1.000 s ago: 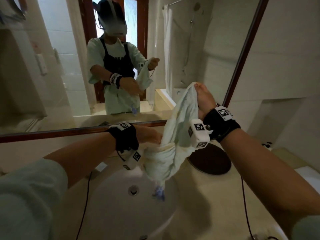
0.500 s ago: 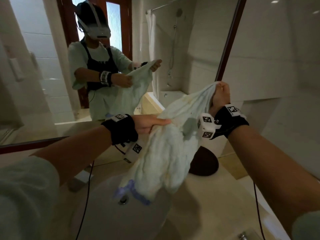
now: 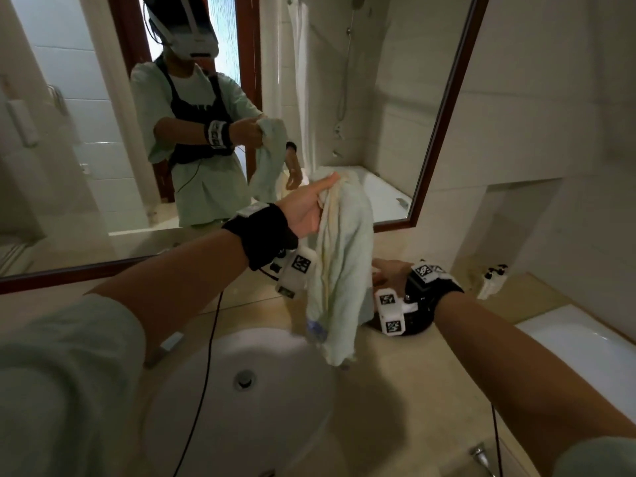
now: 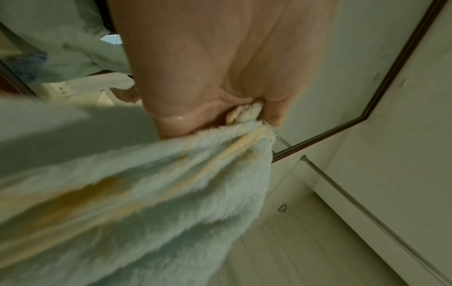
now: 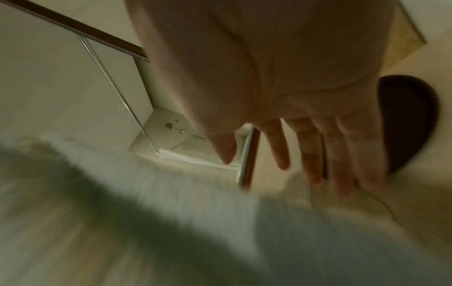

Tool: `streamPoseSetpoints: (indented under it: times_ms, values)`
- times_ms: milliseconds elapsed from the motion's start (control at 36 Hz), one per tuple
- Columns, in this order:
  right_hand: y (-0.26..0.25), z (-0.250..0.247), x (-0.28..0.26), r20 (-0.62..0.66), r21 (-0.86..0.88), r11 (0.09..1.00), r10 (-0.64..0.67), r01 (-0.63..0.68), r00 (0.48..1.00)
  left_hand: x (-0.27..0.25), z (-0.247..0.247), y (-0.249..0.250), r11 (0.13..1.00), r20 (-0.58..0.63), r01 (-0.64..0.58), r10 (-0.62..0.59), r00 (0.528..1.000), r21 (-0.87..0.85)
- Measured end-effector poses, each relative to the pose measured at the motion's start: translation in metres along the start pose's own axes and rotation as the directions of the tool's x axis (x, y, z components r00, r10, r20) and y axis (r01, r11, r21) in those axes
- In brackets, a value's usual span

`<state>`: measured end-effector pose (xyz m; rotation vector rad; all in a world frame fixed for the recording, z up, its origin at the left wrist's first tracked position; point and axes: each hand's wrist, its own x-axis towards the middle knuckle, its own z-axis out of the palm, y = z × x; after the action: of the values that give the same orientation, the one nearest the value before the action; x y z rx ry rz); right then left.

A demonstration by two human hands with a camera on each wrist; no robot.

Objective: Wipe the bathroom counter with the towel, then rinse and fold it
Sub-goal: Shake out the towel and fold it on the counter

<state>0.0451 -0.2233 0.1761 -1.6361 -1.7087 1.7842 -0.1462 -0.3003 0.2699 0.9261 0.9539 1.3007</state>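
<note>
A pale green towel [image 3: 340,259] with a yellowish stripe and a blue tag hangs from my raised left hand [image 3: 309,210], which pinches its top corner above the counter. In the left wrist view the towel [image 4: 151,203] is bunched between the thumb and fingers of that hand [image 4: 244,114]. My right hand [image 3: 389,273] is lower, just right of the hanging cloth, partly hidden behind it. The right wrist view is blurred and shows that hand [image 5: 300,154] with straight, spread fingers holding nothing, the towel [image 5: 122,212] below it.
A white round sink [image 3: 192,425] with a drain [image 3: 245,379] lies below the towel in the beige counter [image 3: 413,390]. A dark round dish [image 3: 416,330] sits behind my right wrist. A framed mirror [image 3: 444,108] faces me; small bottles [image 3: 492,280] and a bathtub edge [image 3: 578,339] are at the right.
My right hand let go of the towel's raised corner and dropped beside the cloth. My left hand lifted and now holds the towel alone, so it hangs straight down.
</note>
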Motion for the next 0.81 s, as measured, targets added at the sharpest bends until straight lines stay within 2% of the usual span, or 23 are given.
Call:
streamPoseSetpoints:
  times_ms: [83,167,222,306,361,389,444,500,556,639,694,806]
  values:
    - [0.019,0.006,0.000,0.061,0.027,0.999,0.035,-0.037,0.998,0.000,0.001,0.006,1.000,-0.014,-0.021,0.021,1.000,0.010]
    - [0.029,0.006,0.011,0.013,-0.030,0.999,0.018,-0.018,1.000,0.001,-0.004,0.010,1.000,0.018,-0.014,0.014,1.000,0.003]
    - [0.033,0.006,0.013,0.023,0.026,0.997,0.074,-0.074,0.997,0.001,-0.009,0.012,0.999,0.030,-0.024,0.025,0.999,-0.030]
    - [0.040,0.005,0.013,0.054,-0.025,0.990,0.143,-0.141,0.988,0.001,-0.015,0.011,0.997,-0.008,-0.047,0.047,0.999,-0.062]
    - [0.041,0.002,0.011,0.055,-0.023,0.993,0.119,-0.117,0.991,0.004,-0.022,0.007,0.997,-0.014,-0.065,0.065,0.998,-0.030]
    - [0.041,0.001,0.007,0.086,0.015,0.995,0.101,-0.102,0.991,0.004,-0.024,0.006,0.998,-0.022,-0.065,0.065,0.998,-0.003]
    - [0.038,0.002,-0.008,0.227,0.120,0.992,0.020,-0.049,0.974,0.004,-0.025,0.006,0.998,-0.027,-0.044,0.045,0.999,0.043]
    - [0.035,-0.001,-0.014,0.295,0.231,0.973,-0.054,-0.016,0.954,0.001,-0.025,0.009,0.996,-0.054,0.000,0.005,0.999,0.088]
    - [0.030,-0.004,-0.015,0.289,0.360,0.933,-0.101,-0.010,0.952,0.001,-0.032,0.011,0.975,-0.125,0.106,-0.083,0.989,0.194]
    - [0.016,-0.002,-0.024,0.254,0.502,0.864,-0.195,0.043,0.947,0.010,-0.052,0.008,0.856,-0.297,0.296,-0.178,0.938,0.423]
    - [0.006,-0.003,-0.027,0.179,0.584,0.801,-0.285,0.131,0.942,0.004,-0.054,0.006,0.785,-0.353,0.353,-0.183,0.917,0.510]
    - [-0.015,-0.012,-0.032,-0.002,0.648,0.703,-0.384,0.293,0.923,-0.006,-0.062,-0.006,0.694,-0.336,0.453,-0.309,0.889,0.559]
